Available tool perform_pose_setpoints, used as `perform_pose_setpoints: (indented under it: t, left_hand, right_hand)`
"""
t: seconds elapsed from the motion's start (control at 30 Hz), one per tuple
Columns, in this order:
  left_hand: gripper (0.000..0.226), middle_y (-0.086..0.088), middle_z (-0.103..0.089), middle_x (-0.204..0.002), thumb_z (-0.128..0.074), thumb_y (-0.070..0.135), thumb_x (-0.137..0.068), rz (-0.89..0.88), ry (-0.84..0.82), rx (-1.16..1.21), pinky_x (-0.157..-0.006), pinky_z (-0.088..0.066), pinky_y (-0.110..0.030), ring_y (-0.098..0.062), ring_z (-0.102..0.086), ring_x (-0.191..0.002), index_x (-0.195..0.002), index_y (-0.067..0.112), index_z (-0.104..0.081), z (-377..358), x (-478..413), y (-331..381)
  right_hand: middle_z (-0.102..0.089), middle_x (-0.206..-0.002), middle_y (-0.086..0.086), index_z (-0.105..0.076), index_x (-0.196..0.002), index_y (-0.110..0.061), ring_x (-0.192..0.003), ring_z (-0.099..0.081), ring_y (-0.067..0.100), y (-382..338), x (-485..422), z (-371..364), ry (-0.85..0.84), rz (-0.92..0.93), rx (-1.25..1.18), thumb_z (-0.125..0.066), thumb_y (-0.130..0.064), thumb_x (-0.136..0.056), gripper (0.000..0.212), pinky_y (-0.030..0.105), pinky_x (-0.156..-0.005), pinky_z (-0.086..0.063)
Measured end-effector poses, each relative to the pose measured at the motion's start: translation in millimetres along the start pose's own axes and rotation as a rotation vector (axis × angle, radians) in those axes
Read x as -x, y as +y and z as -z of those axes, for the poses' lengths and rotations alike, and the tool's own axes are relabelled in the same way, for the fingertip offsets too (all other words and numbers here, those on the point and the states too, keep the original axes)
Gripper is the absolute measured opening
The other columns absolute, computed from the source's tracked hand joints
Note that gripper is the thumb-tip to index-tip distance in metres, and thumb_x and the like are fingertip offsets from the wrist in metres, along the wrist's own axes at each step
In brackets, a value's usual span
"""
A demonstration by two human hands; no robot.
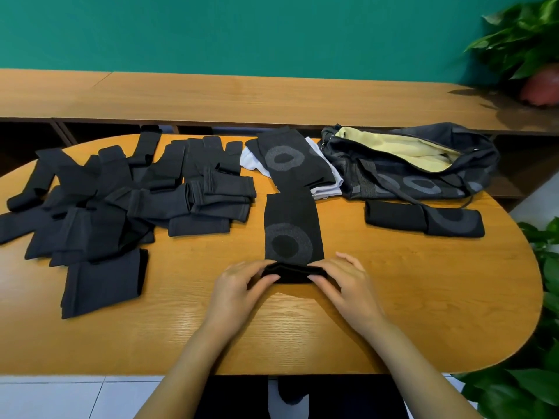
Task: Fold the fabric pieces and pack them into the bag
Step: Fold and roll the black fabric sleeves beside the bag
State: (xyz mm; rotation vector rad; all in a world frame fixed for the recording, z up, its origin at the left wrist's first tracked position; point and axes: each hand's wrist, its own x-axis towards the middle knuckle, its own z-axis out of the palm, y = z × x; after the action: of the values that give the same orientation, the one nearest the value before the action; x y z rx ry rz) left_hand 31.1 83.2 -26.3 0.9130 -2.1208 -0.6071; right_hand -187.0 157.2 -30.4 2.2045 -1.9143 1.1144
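**One head-worn view, aimed forward and down**

The scene is taken by a single wide-angle camera worn on the head and tilted forward and down over the table. The table is viewed from its near edge, which is crossed low in the frame, with floor tiles shown beneath at lower left. The forearms are seen rising from the bottom centre. The left hand and right hand, closed on a fabric strip, are held nearest the lens, just below the middle. The bag is seen farther off, right of centre. The top is filled by the wall. Straight edges are bowed near the borders.
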Motion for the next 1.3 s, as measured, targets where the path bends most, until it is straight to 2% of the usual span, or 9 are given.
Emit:
perform_pose_setpoints:
  t: [0.17,0.3,0.4,0.47,0.53,0.7,0.87,1.13,1.3]
  left_hand:
    - [0.044,0.018,-0.065,-0.091,-0.067,0.034,-0.085,0.077,-0.001,0.042,-0.085,-0.045,-0.009,0.000,-0.064,-0.086,-0.128,0.025,-0.061,0.7,1.3,1.5]
    - [0.057,0.017,-0.063,-0.089,-0.073,0.022,-0.084,0.120,-0.043,0.056,-0.090,-0.036,0.000,0.000,-0.062,-0.093,-0.135,0.033,-0.049,1.4,1.9,2.0]
    - [0.060,0.017,-0.059,-0.112,-0.072,0.022,-0.085,0.084,-0.076,0.028,-0.091,-0.044,-0.010,0.002,-0.056,-0.104,-0.137,0.036,-0.045,1.3,1.1,0.8]
    - [0.055,0.015,-0.046,-0.139,-0.070,0.020,-0.087,0.040,-0.097,-0.006,-0.101,-0.041,-0.019,0.000,-0.043,-0.126,-0.136,0.032,-0.050,0.4,-0.2,-0.7]
    - [0.043,0.010,-0.042,-0.146,-0.067,0.017,-0.088,-0.033,-0.108,-0.042,-0.107,-0.037,-0.027,-0.008,-0.039,-0.133,-0.130,0.025,-0.059,-1.3,-0.4,-3.1]
    - [0.033,0.012,-0.059,-0.133,-0.051,0.030,-0.095,-0.094,-0.189,-0.134,-0.109,-0.036,-0.031,0.000,-0.041,-0.131,-0.124,0.025,-0.064,-5.5,1.1,-4.2]
    - [0.059,0.016,-0.053,-0.139,-0.040,0.065,-0.089,-0.004,-0.278,-0.141,-0.113,-0.030,-0.028,0.001,-0.039,-0.134,-0.134,0.030,-0.057,-5.8,0.3,-4.2]
    - [0.041,0.014,-0.057,-0.135,-0.049,0.046,-0.094,-0.039,-0.227,-0.151,-0.111,-0.031,-0.027,0.000,-0.043,-0.132,-0.130,0.029,-0.060,-5.3,0.9,-2.0]
    - [0.044,0.013,-0.061,-0.130,-0.040,0.049,-0.096,-0.037,-0.194,-0.135,-0.108,-0.035,-0.027,-0.002,-0.048,-0.128,-0.127,0.028,-0.063,-4.6,1.4,-1.2]
  right_hand:
    - [-0.058,-0.095,-0.023,-0.064,-0.121,-0.022,-0.090,-0.048,-0.009,-2.1,-0.7,0.9,0.024,-0.017,0.039,-0.050,-0.043,-0.093,0.037,0.020,-0.097,-0.031]
    - [-0.058,-0.089,-0.021,-0.067,-0.114,-0.023,-0.085,-0.038,-0.011,-1.5,-0.9,2.0,-0.013,-0.040,0.108,-0.047,-0.047,-0.094,0.037,0.024,-0.084,-0.035]
    - [-0.053,-0.097,-0.021,-0.059,-0.126,-0.026,-0.091,-0.040,-0.007,-2.1,-1.7,1.9,-0.045,-0.063,0.137,-0.054,-0.045,-0.093,0.038,0.026,-0.084,-0.037]
    - [-0.054,-0.115,-0.014,-0.051,-0.135,-0.026,-0.107,-0.045,0.002,-1.9,-1.2,1.9,-0.054,-0.086,0.134,-0.065,-0.037,-0.089,0.050,0.027,-0.093,-0.036]
    - [-0.052,-0.132,-0.006,-0.054,-0.134,-0.025,-0.123,-0.043,0.010,-1.6,-0.3,3.0,-0.025,-0.051,0.113,-0.069,-0.024,-0.087,0.049,0.028,-0.103,-0.031]
    - [-0.060,-0.133,-0.008,-0.066,-0.123,-0.023,-0.132,-0.045,0.007,-1.2,3.8,0.5,-0.121,0.089,0.107,-0.050,-0.026,-0.097,0.031,0.025,-0.118,-0.014]
    - [-0.060,-0.133,-0.011,-0.063,-0.128,-0.026,-0.128,-0.049,0.001,-1.9,2.3,-0.2,-0.204,0.050,0.130,-0.040,-0.050,-0.099,0.044,0.027,-0.119,-0.011]
    - [-0.055,-0.139,-0.012,-0.057,-0.134,-0.027,-0.131,-0.043,-0.003,-1.1,1.9,0.9,-0.233,0.025,0.091,-0.039,-0.064,-0.093,0.058,0.028,-0.119,-0.014]
    - [-0.059,-0.135,-0.009,-0.059,-0.131,-0.025,-0.128,-0.047,-0.001,-0.2,2.3,-0.4,-0.212,0.029,0.105,-0.046,-0.048,-0.096,0.044,0.025,-0.116,-0.019]
